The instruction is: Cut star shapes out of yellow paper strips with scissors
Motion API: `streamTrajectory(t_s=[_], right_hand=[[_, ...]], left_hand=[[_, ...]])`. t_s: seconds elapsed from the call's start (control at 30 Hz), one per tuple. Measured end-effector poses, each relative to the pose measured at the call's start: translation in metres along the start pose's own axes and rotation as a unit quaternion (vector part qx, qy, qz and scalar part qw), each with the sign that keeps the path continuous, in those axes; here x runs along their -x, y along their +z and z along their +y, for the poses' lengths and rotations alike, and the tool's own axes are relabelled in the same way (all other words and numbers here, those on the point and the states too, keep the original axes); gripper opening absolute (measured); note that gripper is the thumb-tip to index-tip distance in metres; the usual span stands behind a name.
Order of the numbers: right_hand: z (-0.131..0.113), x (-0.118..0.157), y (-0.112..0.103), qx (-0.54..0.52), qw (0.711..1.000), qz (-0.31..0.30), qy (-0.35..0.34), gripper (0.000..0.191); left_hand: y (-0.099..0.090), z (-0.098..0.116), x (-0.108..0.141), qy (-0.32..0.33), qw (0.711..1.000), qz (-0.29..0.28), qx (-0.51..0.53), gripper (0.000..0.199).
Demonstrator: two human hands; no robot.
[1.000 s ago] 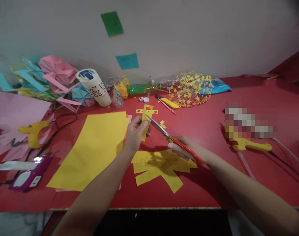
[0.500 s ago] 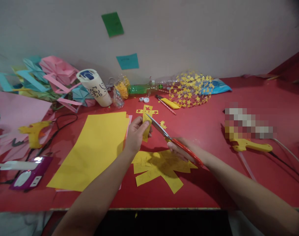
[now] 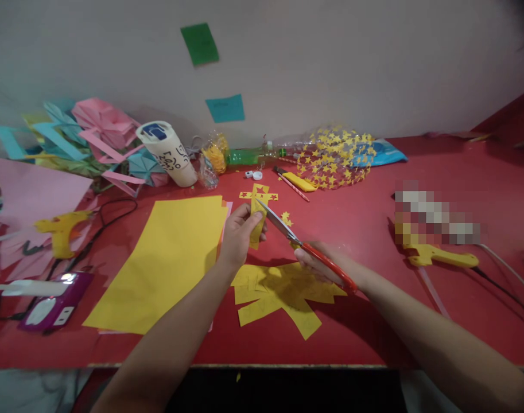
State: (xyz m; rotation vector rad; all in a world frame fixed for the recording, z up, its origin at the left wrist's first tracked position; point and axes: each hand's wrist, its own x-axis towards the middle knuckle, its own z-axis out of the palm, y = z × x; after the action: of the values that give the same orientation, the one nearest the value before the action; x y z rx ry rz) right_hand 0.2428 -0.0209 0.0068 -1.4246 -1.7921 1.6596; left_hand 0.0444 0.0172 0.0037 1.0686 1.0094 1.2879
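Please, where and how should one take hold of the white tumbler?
Grip the white tumbler around its body below the lid, probably best from the near side: it stands on its base, with folded paper crowding its left and clear plastic by its right.

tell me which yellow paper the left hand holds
The narrow strip, pinched in the left hand; the sheet stack, fanned pieces and star-cut scraps lie on the red table.

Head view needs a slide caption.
Left hand grips a yellow paper strip; right hand holds red-handled scissors to it over a red table.
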Motion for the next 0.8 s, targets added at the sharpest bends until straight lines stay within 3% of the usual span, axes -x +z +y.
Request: streamTrajectory(t_s=[0.8], right_hand=[[0.0014,-0.0004,-0.0012,0.012,1.000,-0.006,-0.018,0.058]], left_hand=[[0.0017,0.0045,0.0010,-0.010,1.000,0.013,-0.006,0.019]])
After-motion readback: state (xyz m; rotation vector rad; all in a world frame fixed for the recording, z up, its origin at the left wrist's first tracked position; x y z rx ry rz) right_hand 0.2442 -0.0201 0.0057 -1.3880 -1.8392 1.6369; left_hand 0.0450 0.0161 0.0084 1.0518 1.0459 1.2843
